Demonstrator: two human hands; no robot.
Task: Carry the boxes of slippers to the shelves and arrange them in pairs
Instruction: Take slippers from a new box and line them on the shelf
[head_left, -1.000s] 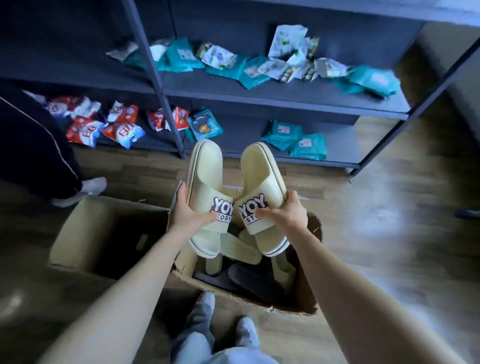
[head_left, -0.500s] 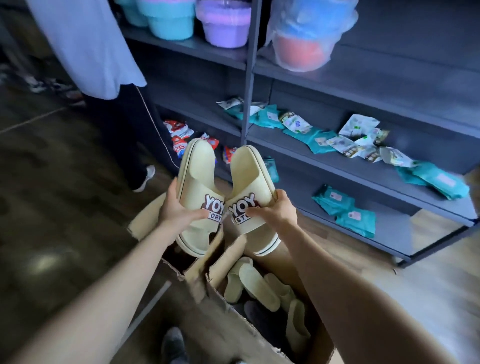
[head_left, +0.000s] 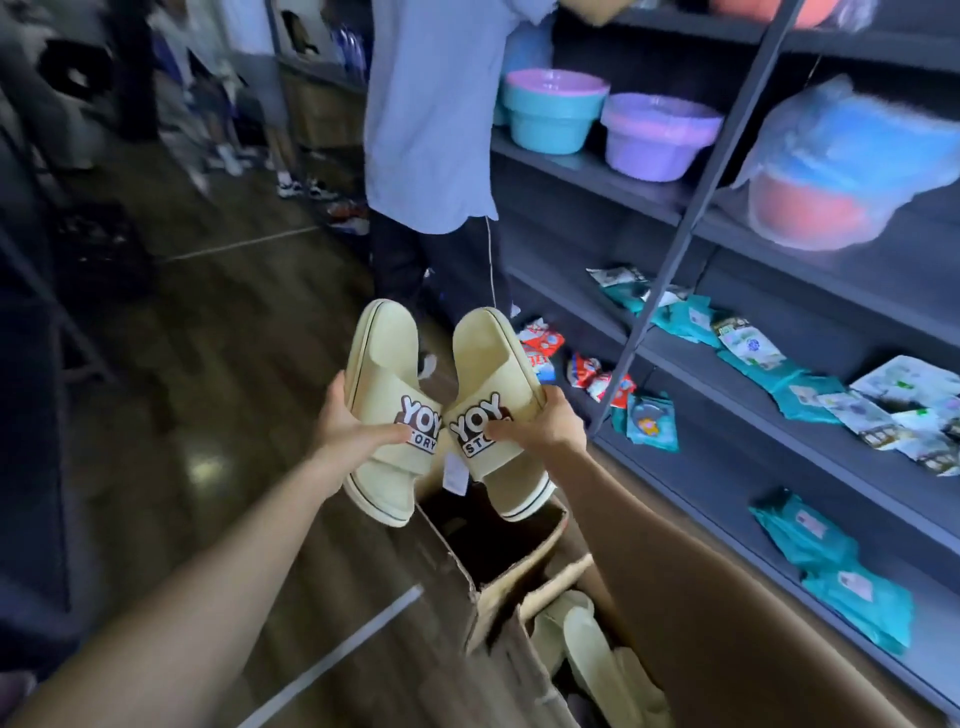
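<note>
head view. left hand (head_left: 345, 426) grips the left cream slipper (head_left: 387, 364) at its strap, thumb across the "yoy story" print, fingers curled round the outer edge. right hand (head_left: 545, 428) grips the right cream slipper (head_left: 493, 353) the same way, thumb on the logo, fingers wrapped round the far side. both slippers are held up in the air, toes pointing away, straps touching between the two hands. a small white tag (head_left: 457, 475) hangs just below the grip.

directly under the hands: an open cardboard box (head_left: 524, 545) on the wooden floor. nearer the body, more cream slippers (head_left: 587, 644) lie loose in a second compartment.

right of the grip: dark shelves (head_left: 727, 467) with teal packets (head_left: 831, 561) low down and red snack packets (head_left: 540, 345) just beyond the right slipper. above the grip, a teal basin (head_left: 548, 122) and a purple basin (head_left: 652, 140) sit on a higher shelf.

beyond the slippers stands a person in a pale blue shirt (head_left: 431, 114), close to the shelves.
</note>
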